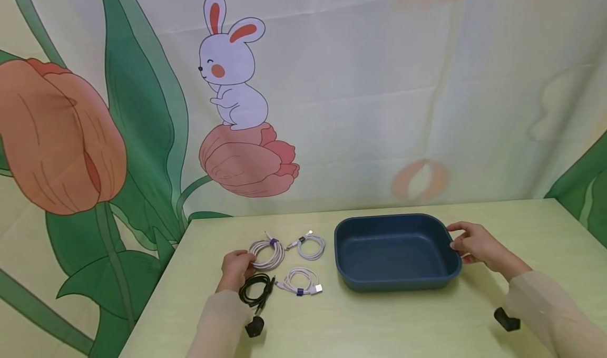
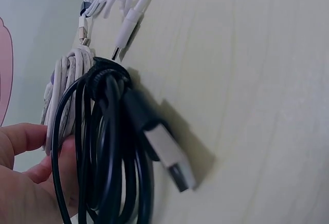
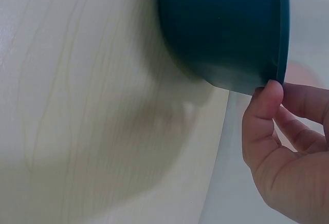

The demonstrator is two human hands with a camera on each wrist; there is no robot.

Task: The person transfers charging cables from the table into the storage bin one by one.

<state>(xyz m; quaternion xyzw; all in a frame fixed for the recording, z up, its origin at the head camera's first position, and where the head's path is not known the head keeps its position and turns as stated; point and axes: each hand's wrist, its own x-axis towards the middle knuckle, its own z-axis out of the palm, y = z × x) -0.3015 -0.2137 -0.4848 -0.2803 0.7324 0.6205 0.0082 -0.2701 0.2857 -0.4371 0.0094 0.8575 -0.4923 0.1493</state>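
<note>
At the left of the table my left hand (image 1: 234, 269) pinches the outer edge of a coiled white cable (image 1: 281, 257), thumb on one side and fingers on the other. Just below that hand lies a coiled black cable (image 1: 269, 289); its USB plug (image 2: 169, 154) looms close in the left wrist view. Two smaller coiled white cables (image 1: 322, 247) (image 1: 316, 289) lie to the right. My right hand (image 1: 479, 246) holds the right end of a dark blue rectangular basin (image 1: 398, 284), its fingertips at the rim (image 3: 284, 39). The basin has nothing in it.
The pale wooden table (image 1: 379, 326) ends at a printed cloth backdrop (image 1: 351, 110) behind the basin. A black wrist piece (image 1: 254, 326) sits by the left sleeve, and another (image 1: 506, 320) by the right sleeve.
</note>
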